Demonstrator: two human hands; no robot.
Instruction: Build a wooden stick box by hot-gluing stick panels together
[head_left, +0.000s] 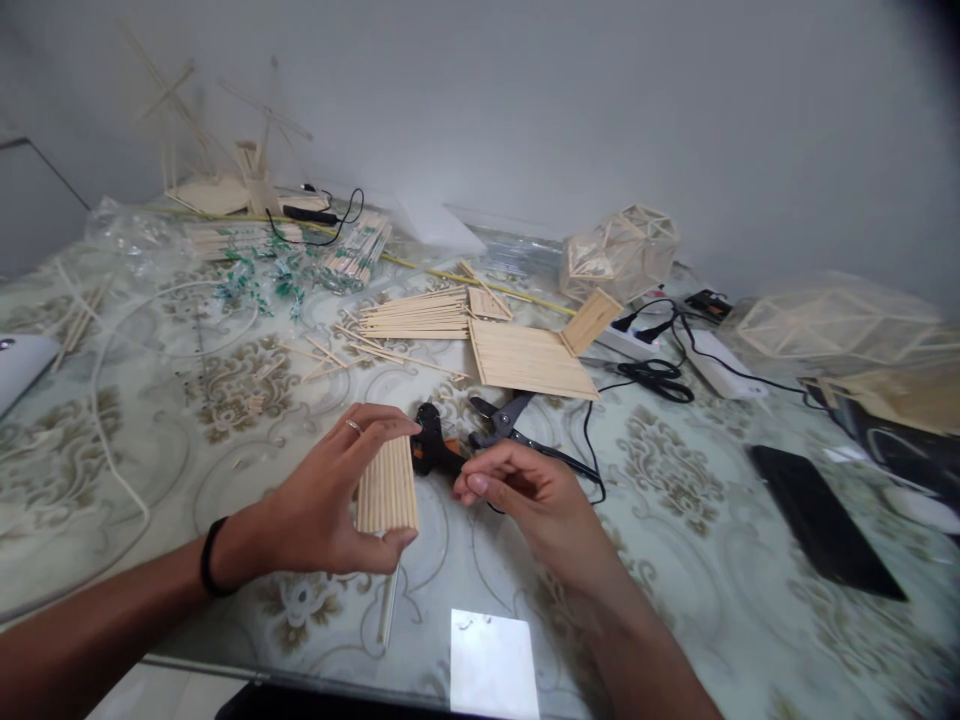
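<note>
My left hand grips a small panel of wooden sticks laid side by side, thumb at its lower edge and fingers at its upper edge. To its right, my right hand is closed, thumb and fingertips together; whatever they hold, if anything, is hidden. Just beyond the fingers lies a black and orange glue gun, partly covered by my right hand. A grey hand cutter rests beside it. Below the panel, a thin stick lies on the glass-topped table.
Behind are a larger stick panel, loose sticks and black scissors. A phone lies at right, near a power strip. Stick frames stand at the back. A white cable curves along the left.
</note>
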